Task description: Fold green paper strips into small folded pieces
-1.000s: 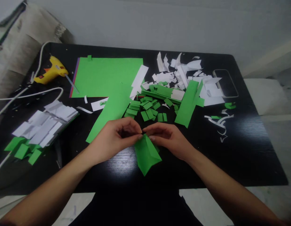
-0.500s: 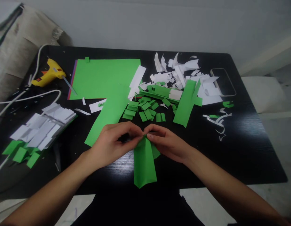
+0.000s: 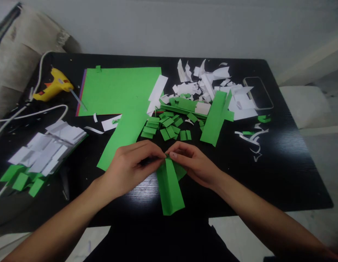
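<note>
Both hands meet over a creased green paper strip (image 3: 171, 191) near the table's front edge. My left hand (image 3: 136, 163) pinches its top end from the left. From the right, the thumb and fingers of my right hand (image 3: 195, 163) close on the same end. The fingertips hide that end, while the strip hangs down toward me with a lengthwise fold. Another green flap (image 3: 180, 172) shows behind it, under my right hand. Just beyond lie small folded green paper pieces (image 3: 170, 127) and a larger folded green strip (image 3: 216, 120).
A yellow glue gun (image 3: 53, 86) lies at the back left, its cable (image 3: 39, 72) beside it. Stacked white folded papers (image 3: 46, 147) sit at left. Green sheets (image 3: 117, 91), white scraps (image 3: 209, 82), a phone (image 3: 258, 92) and curled white strips (image 3: 255, 140) spread across the black table.
The green strip's lower end has swung slightly to the right. Both hands keep their pinch at its top, with only small finger movement. The view has shifted a little.
</note>
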Demonstrator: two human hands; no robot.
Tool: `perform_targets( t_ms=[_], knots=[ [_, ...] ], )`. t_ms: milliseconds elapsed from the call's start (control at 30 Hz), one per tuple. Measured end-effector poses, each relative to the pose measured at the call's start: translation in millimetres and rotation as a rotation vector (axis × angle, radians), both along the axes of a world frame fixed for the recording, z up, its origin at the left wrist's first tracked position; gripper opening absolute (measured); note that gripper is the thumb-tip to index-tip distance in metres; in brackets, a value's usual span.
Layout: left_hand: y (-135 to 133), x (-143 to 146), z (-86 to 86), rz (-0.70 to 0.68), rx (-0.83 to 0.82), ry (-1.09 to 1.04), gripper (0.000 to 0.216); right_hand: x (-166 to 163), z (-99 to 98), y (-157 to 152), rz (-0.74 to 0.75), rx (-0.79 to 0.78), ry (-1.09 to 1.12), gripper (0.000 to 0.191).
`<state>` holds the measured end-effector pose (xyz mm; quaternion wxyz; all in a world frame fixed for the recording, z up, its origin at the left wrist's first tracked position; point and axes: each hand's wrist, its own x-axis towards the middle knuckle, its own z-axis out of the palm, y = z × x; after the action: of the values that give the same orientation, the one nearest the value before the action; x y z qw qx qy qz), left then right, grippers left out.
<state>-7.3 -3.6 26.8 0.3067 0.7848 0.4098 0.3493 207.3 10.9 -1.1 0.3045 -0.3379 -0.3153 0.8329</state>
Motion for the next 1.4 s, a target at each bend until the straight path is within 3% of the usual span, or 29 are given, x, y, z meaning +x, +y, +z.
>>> perform_targets(
  t_ms=[167,500,800,1200,1400],
  knots=[
    [-2.9,0.8,-1.2,0.046,0.002,-0.039,0.009,0.7,0.3,0.1,-0.003,-0.03,0.034,0.013],
    [-5.9,2.6,-2.5,0.096,-0.045,-0.069,0.009,1.6,-1.3,-0.8,-0.017,0.069,-0.017,0.011],
    [-8.7,6.5,1.0,0.262,-0.236,-0.106,0.01,3.3,-1.2,-1.2,-0.032,0.121,-0.07,0.011],
    [-5.5,6.1,1.6,0.278,-0.378,-0.189,0.011,1.9,0.7,-1.3,-0.029,0.188,-0.072,0.01],
    [-6.3,7.5,3.3,0.275,-0.394,-0.217,0.01,2.0,-0.9,-2.1,-0.016,0.15,-0.058,0.013]
  ],
)
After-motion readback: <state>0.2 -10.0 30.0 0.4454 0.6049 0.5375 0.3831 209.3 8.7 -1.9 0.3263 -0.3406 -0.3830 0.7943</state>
